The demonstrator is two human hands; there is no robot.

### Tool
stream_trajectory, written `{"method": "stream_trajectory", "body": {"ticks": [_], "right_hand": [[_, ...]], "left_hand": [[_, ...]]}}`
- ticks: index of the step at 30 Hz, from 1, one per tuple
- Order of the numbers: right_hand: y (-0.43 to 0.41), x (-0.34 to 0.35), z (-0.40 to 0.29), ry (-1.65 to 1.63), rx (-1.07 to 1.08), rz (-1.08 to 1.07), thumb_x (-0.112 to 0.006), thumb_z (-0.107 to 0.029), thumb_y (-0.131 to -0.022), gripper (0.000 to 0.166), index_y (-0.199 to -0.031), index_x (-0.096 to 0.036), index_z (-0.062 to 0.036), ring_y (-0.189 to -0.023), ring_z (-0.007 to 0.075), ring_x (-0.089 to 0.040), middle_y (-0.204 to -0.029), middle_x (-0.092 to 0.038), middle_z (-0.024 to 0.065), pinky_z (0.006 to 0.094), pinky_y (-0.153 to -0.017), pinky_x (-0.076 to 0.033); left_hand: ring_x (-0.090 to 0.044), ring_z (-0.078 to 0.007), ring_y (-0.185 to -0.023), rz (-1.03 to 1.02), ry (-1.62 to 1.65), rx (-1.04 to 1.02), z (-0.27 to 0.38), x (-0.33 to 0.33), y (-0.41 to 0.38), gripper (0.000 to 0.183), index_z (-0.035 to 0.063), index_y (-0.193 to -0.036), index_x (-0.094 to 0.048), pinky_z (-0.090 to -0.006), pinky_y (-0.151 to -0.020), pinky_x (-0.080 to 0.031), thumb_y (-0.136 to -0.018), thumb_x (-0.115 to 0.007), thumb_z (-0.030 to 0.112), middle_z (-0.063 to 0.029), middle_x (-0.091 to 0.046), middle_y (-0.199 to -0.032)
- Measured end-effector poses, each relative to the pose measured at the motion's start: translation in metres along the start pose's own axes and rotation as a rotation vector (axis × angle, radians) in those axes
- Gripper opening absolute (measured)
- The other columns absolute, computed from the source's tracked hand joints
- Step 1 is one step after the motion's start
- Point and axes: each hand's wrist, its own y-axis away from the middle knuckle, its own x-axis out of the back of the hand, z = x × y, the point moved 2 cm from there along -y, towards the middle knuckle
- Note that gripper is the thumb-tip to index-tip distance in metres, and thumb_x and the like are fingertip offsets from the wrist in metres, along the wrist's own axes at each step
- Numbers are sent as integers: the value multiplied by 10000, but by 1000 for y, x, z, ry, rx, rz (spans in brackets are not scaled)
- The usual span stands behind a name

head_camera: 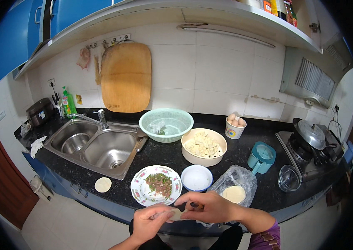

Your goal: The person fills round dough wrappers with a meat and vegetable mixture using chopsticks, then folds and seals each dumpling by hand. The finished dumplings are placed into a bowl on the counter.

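Note:
A folded dumpling is held between both hands, just in front of the counter's near edge. My left hand grips its left end between thumb and fingers. At the other end, my right hand pinches the dough with thumb and fingers. Behind the hands stands a floral plate of minced meat and chopped greens. Next to it is a white enamel bowl with a blue rim. Round dough wrappers lie on a clear plastic bag, partly hidden by my right forearm. A single wrapper lies left of the plate.
A cream steamer basket holds several dumplings. Around it are a green colander, a paper tub of eggs and a teal lidded jug. A glass bowl sits beside the gas stove. The double sink is left.

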Motion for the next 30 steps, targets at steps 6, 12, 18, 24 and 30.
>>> {"method": "stream_trajectory", "body": {"ticks": [6, 12, 18, 24, 30], "right_hand": [[0, -4, 8, 50, 68, -28, -606, -208, -810, 242, -980, -540, -49, -489, 166, -495, -586, -522, 94, 305, -472, -382], [1, -5, 5, 100, 47, -27, -620, -149, -804, 145, -908, -558, -69, -503, 57, -469, -638, -545, -8, 200, -463, -372], [5, -3, 14, 12, 35, -2, -591, -190, -818, 224, -974, -529, -42, -490, 155, -481, -583, -516, 79, 291, -471, -372], [1, -2, 0, 53, -23, -101, -598, -180, -813, 225, -965, -519, -33, -498, 170, -497, -592, -532, 90, 289, -476, -380], [1, -7, 2, 144, 90, -4, -623, -154, -795, 169, -923, -560, -64, -509, 100, -520, -621, -560, 47, 232, -461, -397]], "left_hand": [[-617, -149, -640, -37, -266, -310, 13, -4, -1, 68, -37, -769, -637, -241, -553, -482, -709, -639, -6, -122, -647, -755], [-621, -153, -656, -135, -251, -220, 9, -4, -1, 90, -41, -823, -625, -237, -561, -498, -735, -614, -23, -125, -638, -802], [-616, -144, -657, -132, 75, -83, 0, 6, 1, 128, -53, -876, -616, -200, -544, -516, -757, -576, -78, -125, -581, -870], [-582, -105, -587, -122, -80, -221, 3, 3, 3, 102, -39, -856, -622, -195, -503, -479, -763, -582, -53, -98, -578, -812], [-556, -91, -545, -81, -261, -356, 1, -3, 4, 108, -25, -851, -626, -205, -472, -434, -746, -603, -30, -88, -573, -785]]}}
